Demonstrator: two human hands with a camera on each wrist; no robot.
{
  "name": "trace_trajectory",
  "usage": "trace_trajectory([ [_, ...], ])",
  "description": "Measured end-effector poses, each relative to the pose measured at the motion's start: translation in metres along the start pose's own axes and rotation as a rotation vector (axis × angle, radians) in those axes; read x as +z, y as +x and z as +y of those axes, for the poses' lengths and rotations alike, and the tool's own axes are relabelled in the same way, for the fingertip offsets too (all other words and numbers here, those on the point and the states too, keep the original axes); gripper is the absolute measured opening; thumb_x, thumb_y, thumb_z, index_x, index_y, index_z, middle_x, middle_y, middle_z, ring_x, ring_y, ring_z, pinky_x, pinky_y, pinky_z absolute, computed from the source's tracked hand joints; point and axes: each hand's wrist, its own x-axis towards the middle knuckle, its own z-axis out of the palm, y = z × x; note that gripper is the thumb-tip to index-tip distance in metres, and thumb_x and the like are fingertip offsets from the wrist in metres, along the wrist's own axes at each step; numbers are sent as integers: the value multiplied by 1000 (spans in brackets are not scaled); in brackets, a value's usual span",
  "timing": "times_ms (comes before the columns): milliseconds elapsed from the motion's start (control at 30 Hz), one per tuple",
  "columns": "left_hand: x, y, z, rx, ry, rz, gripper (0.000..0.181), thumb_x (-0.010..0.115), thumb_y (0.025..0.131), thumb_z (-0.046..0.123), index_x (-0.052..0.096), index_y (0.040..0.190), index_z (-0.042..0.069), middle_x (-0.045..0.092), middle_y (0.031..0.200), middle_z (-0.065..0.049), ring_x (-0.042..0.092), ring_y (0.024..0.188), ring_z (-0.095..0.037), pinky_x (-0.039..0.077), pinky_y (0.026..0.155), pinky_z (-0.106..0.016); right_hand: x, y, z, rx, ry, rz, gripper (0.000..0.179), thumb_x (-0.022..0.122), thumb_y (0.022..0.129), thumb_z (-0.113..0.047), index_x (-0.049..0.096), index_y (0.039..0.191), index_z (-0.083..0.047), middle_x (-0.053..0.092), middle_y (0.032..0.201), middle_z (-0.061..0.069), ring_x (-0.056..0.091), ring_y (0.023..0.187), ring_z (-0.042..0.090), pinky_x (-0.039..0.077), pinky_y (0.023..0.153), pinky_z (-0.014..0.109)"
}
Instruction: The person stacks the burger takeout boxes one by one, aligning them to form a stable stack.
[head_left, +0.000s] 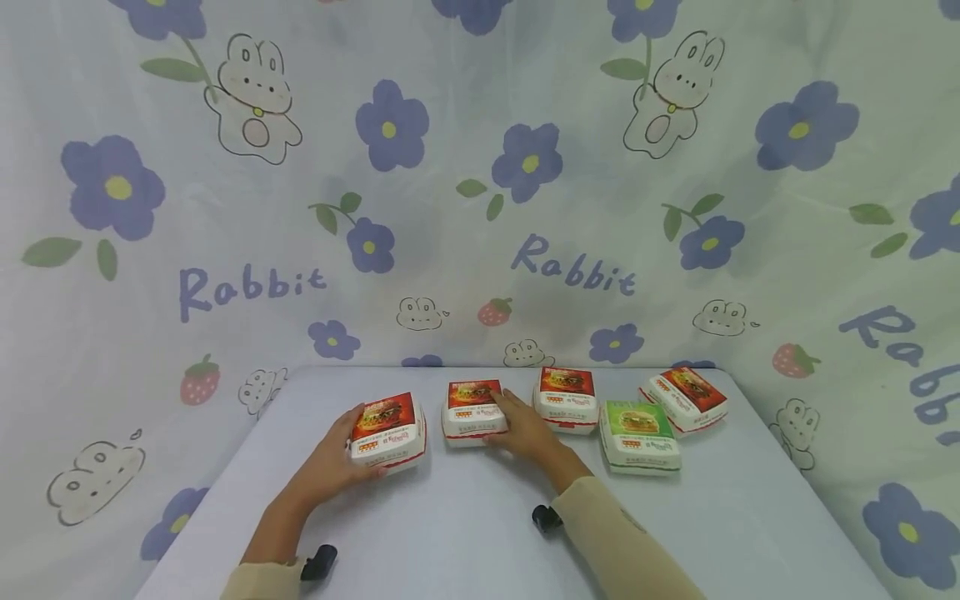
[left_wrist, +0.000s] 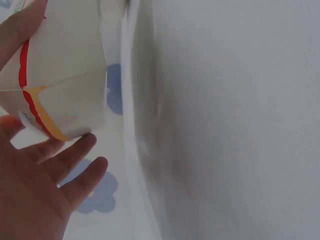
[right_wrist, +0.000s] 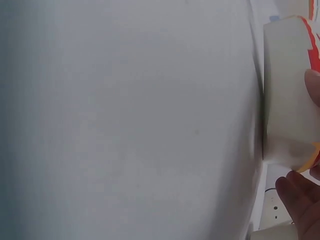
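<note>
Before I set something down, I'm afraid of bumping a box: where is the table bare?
The table is bare between the left sleeve and right sleeve, in front of the leftmost box, and at the front right, past the right sleeve. It is crowded at the back right, where the green-topped box sits close to the rightmost box.

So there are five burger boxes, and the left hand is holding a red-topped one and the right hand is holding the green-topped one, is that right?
Not quite: the right hand is holding a red-topped box, not the green-topped box, which sits farther right with no hand on it. The head view shows this. The rest of what you said is right.
</note>
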Motion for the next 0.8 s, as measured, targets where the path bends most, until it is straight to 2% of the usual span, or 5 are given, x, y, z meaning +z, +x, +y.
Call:
trace_trajectory([
  [267,-3,-2,9,17,-2,0,125,81,63,62,10,157,22,19,157,-18,26,137,-45,29,98,-72,-5,-21,0,-28,-5,-14,91,78,79,-45,29,154,-29,26,158,3,27,143,30,29,110,51],
  [533,1,-4,20,33,-18,-3,123,80,64,62,10,157,24,20,157,-17,28,137,-44,32,96,-72,-12,-39,2,-63,-29,-19,91,79,78,-45,32,154,-26,29,157,5,30,140,34,30,110,51],
  [800,6,-8,37,60,-2,22,122,78,64,67,11,157,26,22,157,-13,32,135,-41,34,96,-71,-20,-69,-2,-32,-16,-27,89,80,79,-43,34,153,-25,31,156,7,29,141,34,32,108,54],
])
